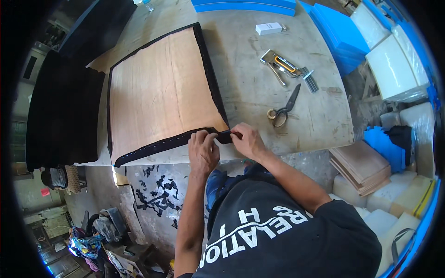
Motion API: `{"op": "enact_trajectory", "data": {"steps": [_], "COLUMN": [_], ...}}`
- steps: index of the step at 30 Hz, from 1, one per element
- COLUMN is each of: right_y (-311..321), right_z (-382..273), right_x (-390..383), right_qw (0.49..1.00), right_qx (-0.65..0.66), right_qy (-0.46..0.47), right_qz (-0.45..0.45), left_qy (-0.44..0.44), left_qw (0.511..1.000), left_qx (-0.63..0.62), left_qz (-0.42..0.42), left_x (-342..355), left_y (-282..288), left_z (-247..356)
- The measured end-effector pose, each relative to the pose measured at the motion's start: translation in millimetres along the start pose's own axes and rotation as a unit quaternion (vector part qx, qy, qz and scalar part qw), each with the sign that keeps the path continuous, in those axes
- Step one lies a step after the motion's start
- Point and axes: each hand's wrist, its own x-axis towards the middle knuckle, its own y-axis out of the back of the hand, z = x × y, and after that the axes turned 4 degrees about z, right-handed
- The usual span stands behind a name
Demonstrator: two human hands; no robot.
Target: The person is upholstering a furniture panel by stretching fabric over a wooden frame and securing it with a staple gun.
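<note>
A square plywood panel [155, 83] lies on the table, its rim wrapped in black fabric [162, 149]. Small shiny staple marks run along the near and right strips of the fabric. At the panel's near right corner, my left hand [203, 150] presses and grips the folded fabric edge with bent fingers. Just right of it, my right hand [249, 141] pinches the fabric at the corner between thumb and fingers. A metal staple gun [282, 65] rests farther right, with strips of staples [309, 79] beside it. Nearer lie black scissors [286, 106], blades pointing away.
A small white box [268, 28] sits toward the table's [320, 120] far side. Black fabric sheets [67, 111] hang at the left. Blue foam sheets [338, 34] are stacked at the right, near thin wooden boards [361, 169]. Black scraps [160, 194] litter the floor.
</note>
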Motion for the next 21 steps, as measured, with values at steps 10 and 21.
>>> {"op": "enact_trajectory", "data": {"steps": [10, 21], "right_y": [2.3, 106.6], "right_z": [-2.6, 52.2], "right_x": [-4.8, 132.9], "right_qw": [0.988, 0.992], "right_qx": [0.026, -0.120], "right_qy": [0.147, -0.001], "right_qz": [-0.029, 0.031], "left_qy": [0.387, 0.340], "left_qw": [0.897, 0.937], "left_qx": [0.036, -0.046], "left_qz": [-0.211, -0.072], "left_x": [54.7, 22.6], "left_y": [-31.5, -43.5], "left_z": [36.0, 44.6]}}
